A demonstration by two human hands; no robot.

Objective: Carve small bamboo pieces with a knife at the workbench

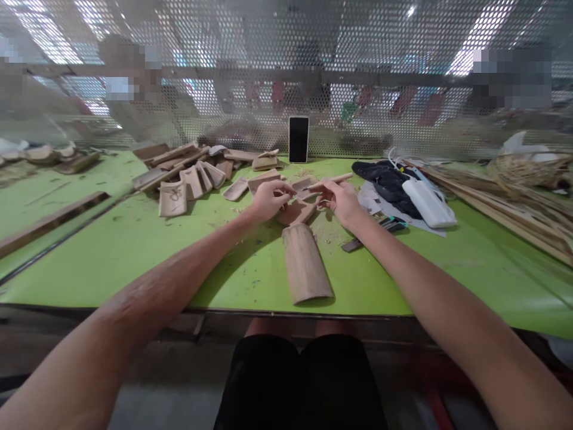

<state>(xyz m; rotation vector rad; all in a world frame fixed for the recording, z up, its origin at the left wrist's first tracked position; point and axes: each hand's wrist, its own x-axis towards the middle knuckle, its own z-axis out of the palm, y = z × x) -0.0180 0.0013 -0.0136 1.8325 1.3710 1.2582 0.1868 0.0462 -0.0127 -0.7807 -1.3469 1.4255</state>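
Workbench seen from the wearer's position, with the large curved piece of bamboo as landmark, lying arched side up on the green table near its front edge. Just beyond its far end, a smaller piece of bamboo lies beneath the two hands. The right hand, beyond the landmark and to its right, has its fingers closed around a slim tool, whose narrow end points leftward. The left hand, beyond the landmark and to its left, has curled fingers near that end; whether they grip anything cannot be told. Right of the landmark lie a utility knife, a black cloth and, farther right, long thin strips. Left of and beyond it is a pile of cut pieces; well beyond it, a phone stands upright before a perforated screen.
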